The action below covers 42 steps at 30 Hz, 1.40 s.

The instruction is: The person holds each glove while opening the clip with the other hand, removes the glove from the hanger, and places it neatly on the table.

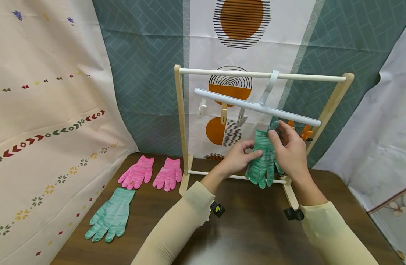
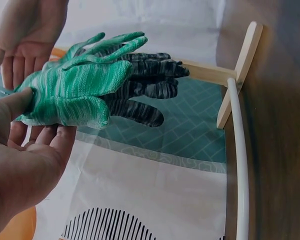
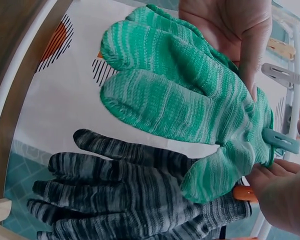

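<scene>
A green-and-white knit glove (image 1: 263, 158) hangs fingers down below the pale hanger (image 1: 256, 106). My left hand (image 1: 239, 157) pinches its side, thumb in front and fingers behind, as the left wrist view also shows. At the cuff, a teal clothespin (image 3: 280, 140) bites the fabric. My right hand (image 1: 291, 151) has thumb and fingers around this clothespin; how hard they press is hard to see. Behind the green glove, a black-and-grey glove (image 3: 125, 185) hangs beside an orange clothespin (image 3: 244, 193).
The hanger hooks over a wooden rack's white top bar (image 1: 223, 73). White (image 1: 201, 108), yellow (image 1: 224, 114) and grey clothespins (image 1: 241, 117) hang along it. On the table's left lie two pink gloves (image 1: 168, 175) and another green glove (image 1: 111, 213). A patterned cloth (image 1: 140, 73) stands behind the rack.
</scene>
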Tool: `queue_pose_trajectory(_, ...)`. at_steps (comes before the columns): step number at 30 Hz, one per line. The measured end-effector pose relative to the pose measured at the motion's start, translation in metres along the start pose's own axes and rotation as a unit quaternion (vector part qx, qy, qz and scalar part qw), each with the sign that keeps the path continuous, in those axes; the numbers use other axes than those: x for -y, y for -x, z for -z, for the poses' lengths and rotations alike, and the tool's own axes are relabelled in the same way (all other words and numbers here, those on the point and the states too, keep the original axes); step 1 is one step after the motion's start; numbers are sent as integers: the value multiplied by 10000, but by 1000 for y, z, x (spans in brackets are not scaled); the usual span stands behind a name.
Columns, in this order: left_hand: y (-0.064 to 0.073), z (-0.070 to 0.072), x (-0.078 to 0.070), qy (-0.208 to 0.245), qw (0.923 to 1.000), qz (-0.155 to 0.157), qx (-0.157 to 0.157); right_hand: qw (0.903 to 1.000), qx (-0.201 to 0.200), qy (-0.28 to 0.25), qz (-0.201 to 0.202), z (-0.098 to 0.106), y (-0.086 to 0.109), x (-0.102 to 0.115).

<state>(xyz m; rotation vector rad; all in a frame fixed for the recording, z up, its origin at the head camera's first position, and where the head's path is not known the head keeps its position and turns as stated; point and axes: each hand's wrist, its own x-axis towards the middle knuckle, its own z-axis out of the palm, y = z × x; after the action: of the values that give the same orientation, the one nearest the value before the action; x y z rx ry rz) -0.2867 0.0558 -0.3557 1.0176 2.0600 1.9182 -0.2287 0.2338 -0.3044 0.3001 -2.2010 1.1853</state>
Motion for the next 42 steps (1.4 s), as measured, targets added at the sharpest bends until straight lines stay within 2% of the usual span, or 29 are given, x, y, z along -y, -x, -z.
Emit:
queue_pose_trajectory(6, 0, -2, -1, 64, 10000, -9, 47, 9999, -89, 48, -139, -1, -6, 2)
queue_pose_trajectory(11, 0, -5, -1, 23, 10000, 34, 12, 9993, -201, -197, -266, -3, -9, 3)
queue_pose_trajectory(21, 2, -5, 1, 39, 10000, 27, 24, 9908, -331, -1171, -592, -8, -15, 6)
queue_pose_trajectory(25, 1, -5, 2, 35, 10000, 19, 19, 9874, -487, -1302, -757, -9, -15, 8)
queue_pose_trajectory(34, 4, -4, 0, 37, 9997, 190, -170, 9819, -754, -1602, -672, -11, -14, 9)
queue_pose_trajectory(42, 3, -4, 1, -17, 9993, 235, -292, 9802, -1104, -1539, -575, -16, -14, 8)
